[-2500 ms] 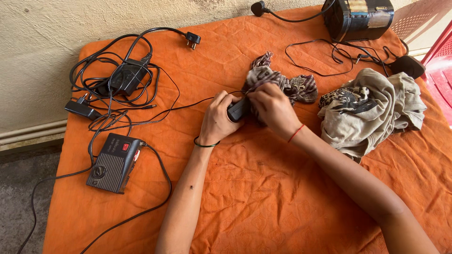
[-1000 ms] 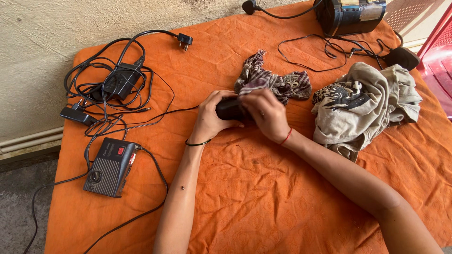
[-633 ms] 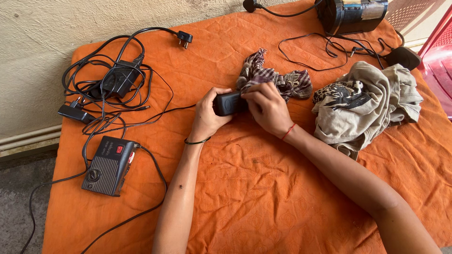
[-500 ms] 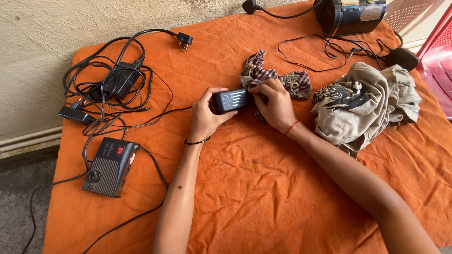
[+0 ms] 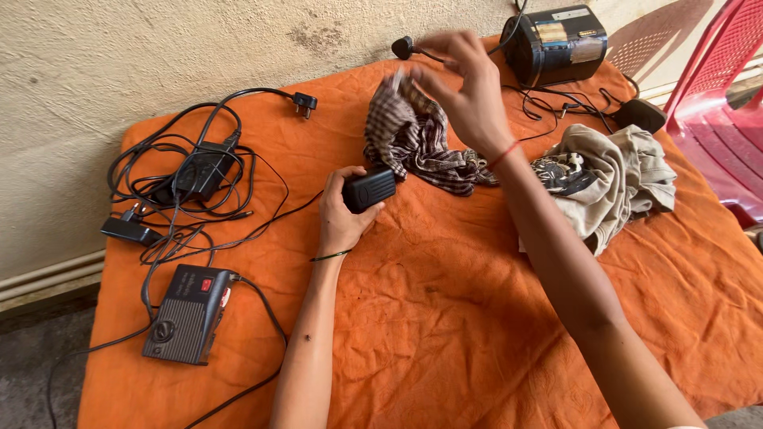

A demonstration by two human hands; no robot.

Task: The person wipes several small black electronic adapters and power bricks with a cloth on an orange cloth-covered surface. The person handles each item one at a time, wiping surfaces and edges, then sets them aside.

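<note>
My left hand grips a small black power adapter low over the orange cloth, and a thin black cable runs from the adapter to the left. My right hand is raised above the table with its fingers pinched on a checked brown rag. The rag hangs from that hand, and its lower end rests on the cloth just right of the adapter.
A tangle of black cables and adapters lies at the back left, with a flat black box in front of it. A beige printed garment is at the right. A dark boxy device and a red plastic chair stand at the back right.
My right hand has left the adapter and lifted the rag up and away toward the back. My left hand still holds the adapter, now turned end-on. The camera has shifted.
</note>
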